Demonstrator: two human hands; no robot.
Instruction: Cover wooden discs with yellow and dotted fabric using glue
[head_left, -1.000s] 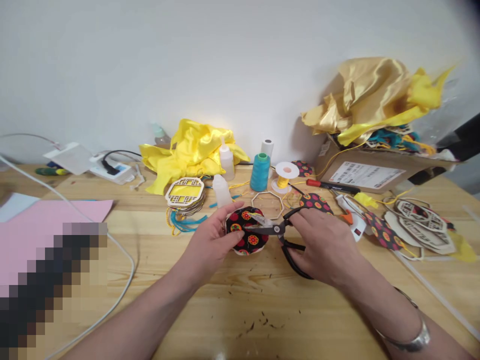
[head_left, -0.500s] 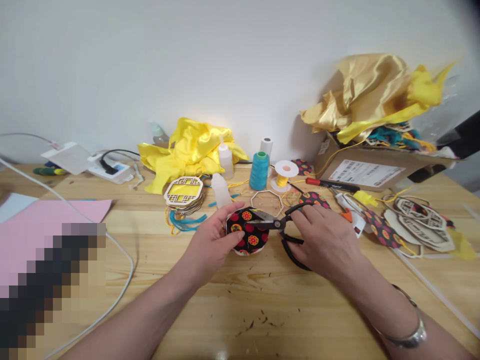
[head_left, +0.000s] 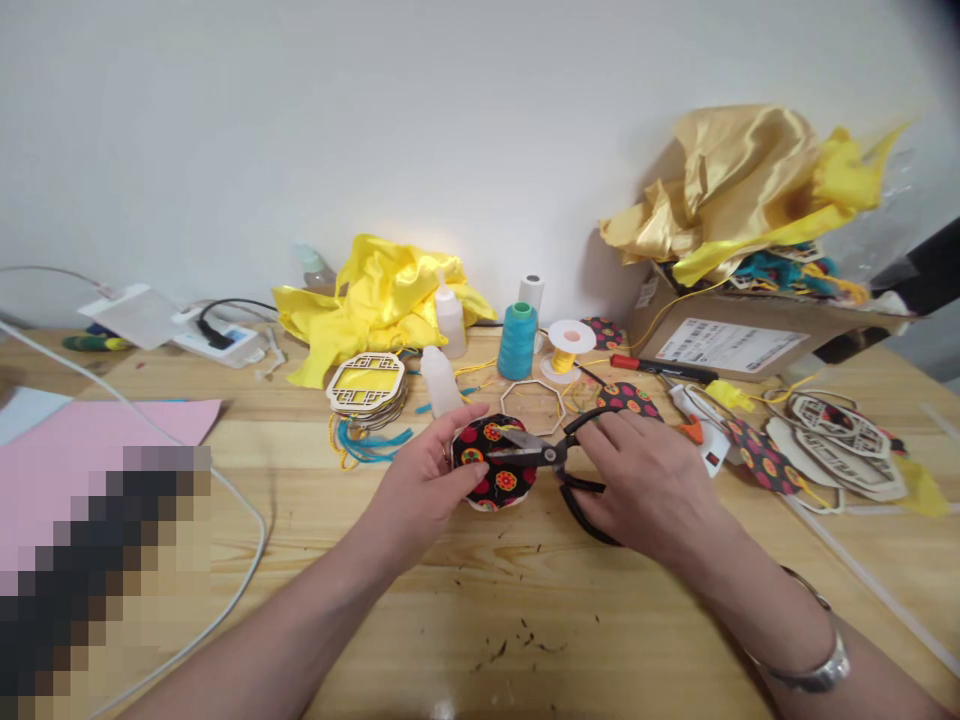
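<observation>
Left arm comes in from lower left, angled up toward the middle. We see the left hand [head_left: 424, 470] narrowed round the patch [head_left: 510, 487], thumb flat on its printed face, index finger along the far edge, other fingers mostly hidden beneath. Right arm comes in from lower right, angled inward, bangle [head_left: 819, 668] near the wrist. Right hand [head_left: 651, 478] is back up, fingers curled in the black handles, holding the scissors [head_left: 550, 455].

Scissors: long axis roughly left-right across our view, tips pointing left at the left hand, handles on the right. Blades parted a little, lying over the upper part of the patch; we can't tell if cloth sits between them.

Patch: mid-view, in front of us, above the near part of the counter [head_left: 427, 610]; we can't tell if its underside touches. Dark flowered face tipped up to us, pale edge showing below. Outline roundish, no clear long axis.

Just beyond the left hand we have a bottle [head_left: 441, 382]; farther back, a teal spool [head_left: 517, 342]. Dark bits [head_left: 502, 649] lie nearer us.
</observation>
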